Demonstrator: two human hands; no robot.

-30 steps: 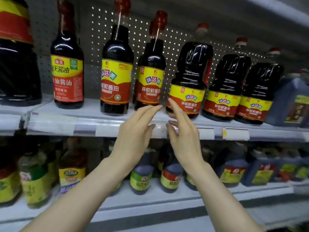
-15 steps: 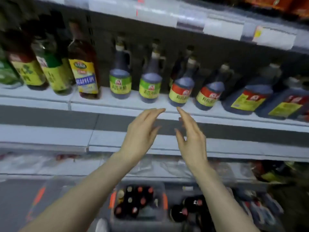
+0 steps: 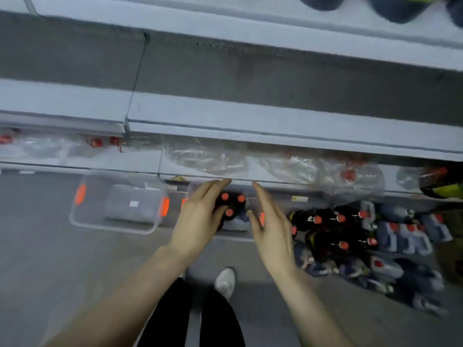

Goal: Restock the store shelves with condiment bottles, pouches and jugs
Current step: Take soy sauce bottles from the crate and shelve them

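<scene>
The left hand (image 3: 200, 221) and right hand (image 3: 273, 236) are held out, fingers loose and empty, over red-capped bottles (image 3: 231, 205) in a clear floor bin (image 3: 238, 226); jugs (image 3: 400, 236) are heaped to the right.

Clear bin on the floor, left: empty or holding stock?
Empty: inside the clear bin only its bare bottom and a small white label show, no bottles.

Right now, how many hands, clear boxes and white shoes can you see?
Hands: 2, the left hand and the right hand
Clear boxes: 2, the left box and the box behind the hands
White shoes: 1, the white shoe
Total: 5
</scene>
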